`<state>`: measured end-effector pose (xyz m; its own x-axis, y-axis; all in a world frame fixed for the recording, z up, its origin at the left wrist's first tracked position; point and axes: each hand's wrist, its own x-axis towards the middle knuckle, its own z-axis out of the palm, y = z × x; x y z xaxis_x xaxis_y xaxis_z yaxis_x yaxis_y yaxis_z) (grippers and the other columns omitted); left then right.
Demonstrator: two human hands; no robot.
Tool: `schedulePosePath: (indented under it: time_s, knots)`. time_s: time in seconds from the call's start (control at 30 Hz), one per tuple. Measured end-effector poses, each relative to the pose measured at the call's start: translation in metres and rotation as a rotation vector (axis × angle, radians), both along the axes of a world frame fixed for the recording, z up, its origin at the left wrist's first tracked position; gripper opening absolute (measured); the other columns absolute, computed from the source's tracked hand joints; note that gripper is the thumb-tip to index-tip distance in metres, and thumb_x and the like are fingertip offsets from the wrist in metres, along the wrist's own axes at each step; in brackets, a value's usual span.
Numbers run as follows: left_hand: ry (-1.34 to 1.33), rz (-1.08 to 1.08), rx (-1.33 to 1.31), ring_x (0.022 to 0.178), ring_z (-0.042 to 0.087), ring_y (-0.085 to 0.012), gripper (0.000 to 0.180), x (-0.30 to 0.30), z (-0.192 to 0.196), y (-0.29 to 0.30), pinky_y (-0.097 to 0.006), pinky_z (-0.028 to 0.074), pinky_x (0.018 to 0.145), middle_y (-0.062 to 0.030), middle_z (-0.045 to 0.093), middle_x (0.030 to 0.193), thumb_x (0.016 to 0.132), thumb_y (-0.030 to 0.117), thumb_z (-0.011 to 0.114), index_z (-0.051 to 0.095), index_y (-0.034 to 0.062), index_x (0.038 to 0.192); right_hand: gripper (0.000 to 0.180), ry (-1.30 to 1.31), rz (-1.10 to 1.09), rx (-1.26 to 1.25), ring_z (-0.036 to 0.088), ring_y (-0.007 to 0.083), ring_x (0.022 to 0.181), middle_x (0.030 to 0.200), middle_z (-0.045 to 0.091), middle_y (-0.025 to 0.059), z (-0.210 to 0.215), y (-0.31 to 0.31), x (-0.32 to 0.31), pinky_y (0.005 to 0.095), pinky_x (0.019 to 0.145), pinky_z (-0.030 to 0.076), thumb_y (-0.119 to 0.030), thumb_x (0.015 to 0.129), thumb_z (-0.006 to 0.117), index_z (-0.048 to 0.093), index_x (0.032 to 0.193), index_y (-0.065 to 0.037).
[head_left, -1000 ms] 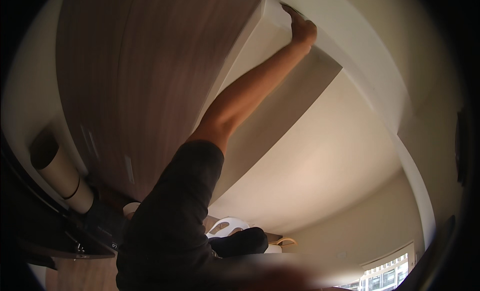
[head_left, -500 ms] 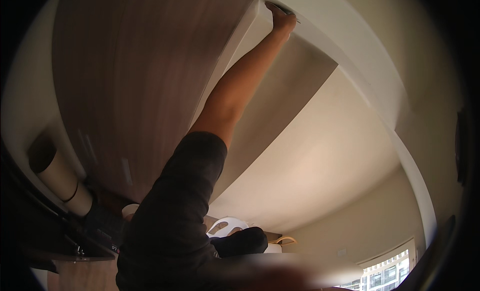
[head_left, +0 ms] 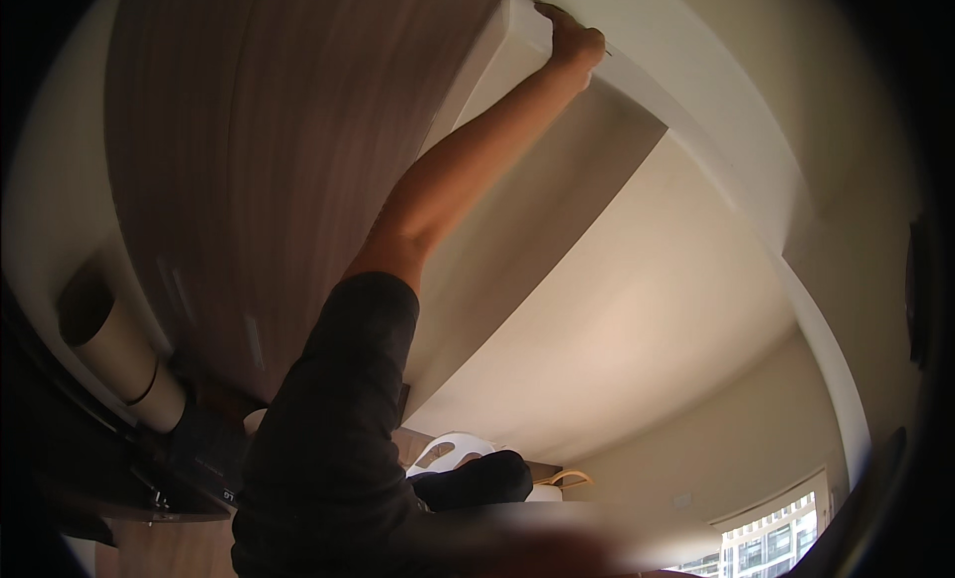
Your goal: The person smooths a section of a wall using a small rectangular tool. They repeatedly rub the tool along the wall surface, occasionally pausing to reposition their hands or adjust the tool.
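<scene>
Wood panel (head_left: 288,130): fills eleven o'clock, beside the white ledge (head_left: 686,91).
Hand: my right hand (head_left: 575,43) at one o'clock, fingers curled gripping that ledge's edge.
Left hand: unseen.
Risk: at full stretch, my fingers could slip off.

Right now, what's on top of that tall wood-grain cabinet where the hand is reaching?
Only a hand shows there, fingers over the white top edge of the wood-grain cabinet. The top surface itself is hidden from this low angle.
</scene>
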<state>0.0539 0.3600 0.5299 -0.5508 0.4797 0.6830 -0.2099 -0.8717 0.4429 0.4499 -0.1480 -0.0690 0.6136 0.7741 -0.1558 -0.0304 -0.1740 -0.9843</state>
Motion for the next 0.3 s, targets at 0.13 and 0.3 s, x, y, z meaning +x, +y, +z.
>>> schedulePosePath:
  time_s: [0.13, 0.3]
  knots:
    - [0.072, -0.212, 0.047, 0.162, 0.008, -0.0343, 0.103, -0.036, 0.009, 0.002, -0.037, 0.009, 0.133, -0.0265, 0.003, 0.175, 0.083, -0.012, 0.043, -0.022, -0.0050, 0.162, 0.029, -0.007, 0.002, 0.011, 0.066, 0.0164, 0.083, 0.099, 0.076, 0.0100, 0.009, -0.010, -0.007, 0.0293, 0.074, 0.051, -0.030, 0.106, 0.064, 0.068, 0.113, -0.002]
    - [0.068, -0.009, 0.069, 0.164, -0.004, -0.0349, 0.099, -0.012, -0.004, 0.008, -0.038, 0.001, 0.134, -0.0291, -0.004, 0.175, 0.082, -0.013, 0.036, -0.025, -0.0078, 0.161, 0.029, 0.019, 0.062, -0.026, 0.069, 0.0182, 0.083, 0.100, 0.077, 0.0118, -0.021, 0.011, 0.016, 0.0313, 0.074, 0.055, -0.031, 0.105, 0.067, 0.068, 0.115, -0.003]
